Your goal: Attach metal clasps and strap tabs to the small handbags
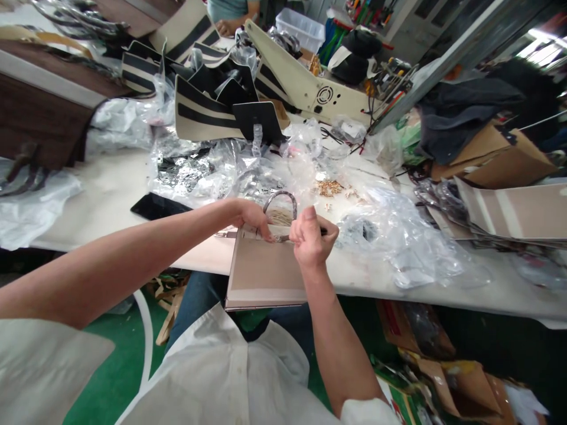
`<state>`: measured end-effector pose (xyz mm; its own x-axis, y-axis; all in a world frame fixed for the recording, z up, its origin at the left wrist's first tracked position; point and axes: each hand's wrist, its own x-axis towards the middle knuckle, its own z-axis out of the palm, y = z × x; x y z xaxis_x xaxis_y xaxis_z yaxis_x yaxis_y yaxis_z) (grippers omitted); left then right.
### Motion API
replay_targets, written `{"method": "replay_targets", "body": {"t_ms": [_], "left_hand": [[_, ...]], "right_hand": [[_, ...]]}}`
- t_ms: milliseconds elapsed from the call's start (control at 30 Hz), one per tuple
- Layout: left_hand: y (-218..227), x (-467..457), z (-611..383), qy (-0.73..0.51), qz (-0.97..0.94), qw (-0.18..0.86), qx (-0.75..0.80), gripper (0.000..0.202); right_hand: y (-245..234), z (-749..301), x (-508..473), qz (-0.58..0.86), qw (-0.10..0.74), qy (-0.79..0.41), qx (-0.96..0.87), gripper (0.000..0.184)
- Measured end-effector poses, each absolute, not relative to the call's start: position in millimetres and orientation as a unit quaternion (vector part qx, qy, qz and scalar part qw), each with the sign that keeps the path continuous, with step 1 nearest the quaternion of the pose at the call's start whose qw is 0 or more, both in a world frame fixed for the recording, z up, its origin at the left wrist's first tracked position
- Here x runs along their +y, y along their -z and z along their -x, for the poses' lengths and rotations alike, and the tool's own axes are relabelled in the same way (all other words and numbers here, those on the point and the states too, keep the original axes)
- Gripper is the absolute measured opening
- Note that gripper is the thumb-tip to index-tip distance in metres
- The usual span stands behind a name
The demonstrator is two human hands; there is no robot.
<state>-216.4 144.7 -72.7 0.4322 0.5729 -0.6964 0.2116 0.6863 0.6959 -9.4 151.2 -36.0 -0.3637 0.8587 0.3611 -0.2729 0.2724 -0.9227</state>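
A flat beige panel (266, 271), apparently part of a bag, rests on the table's front edge and reaches over my lap. A dark patterned looped handle (282, 196) stands up behind its far edge. My left hand (254, 218) is closed at that edge, its fingers pinching the lower end of the handle. On the other side my right hand (312, 236) makes a fist with the thumb up, close to the same handle end. Something dark shows at the fist's right side; its kind is hidden by the fingers.
A black phone (159, 206) lies left of my forearm. Beyond are small silvery pieces (186, 171) in plastic, gold-coloured fittings (330, 188) and crumpled clear bags (411, 248). Striped panels (206, 109) stand behind. Stacked beige panels (509, 203) lie right. Another person's hand (228, 26) shows at the back.
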Motion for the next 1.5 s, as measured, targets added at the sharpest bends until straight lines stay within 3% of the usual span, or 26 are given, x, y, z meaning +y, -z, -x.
{"method": "replay_targets", "body": {"t_ms": [233,500,900,1267,1500], "left_hand": [[78,139,214,-0.152,-0.358,0.755,0.528,0.063],[84,145,213,-0.131,-0.376,0.732,0.553,0.079],[74,137,206,-0.166,-0.34,0.74,0.556,0.049],[75,140,205,-0.158,-0.371,0.732,0.548,0.057],[76,141,206,-0.122,-0.376,0.731,0.556,0.061]], "right_hand": [[37,8,144,0.234,0.505,-0.522,-0.646,0.074],[37,14,148,0.225,0.501,-0.599,-0.583,0.076],[39,14,143,0.287,0.494,-0.527,-0.63,0.077],[30,17,164,0.25,0.501,-0.638,-0.529,0.082],[28,3,164,0.265,0.496,-0.636,-0.528,0.084]]}}
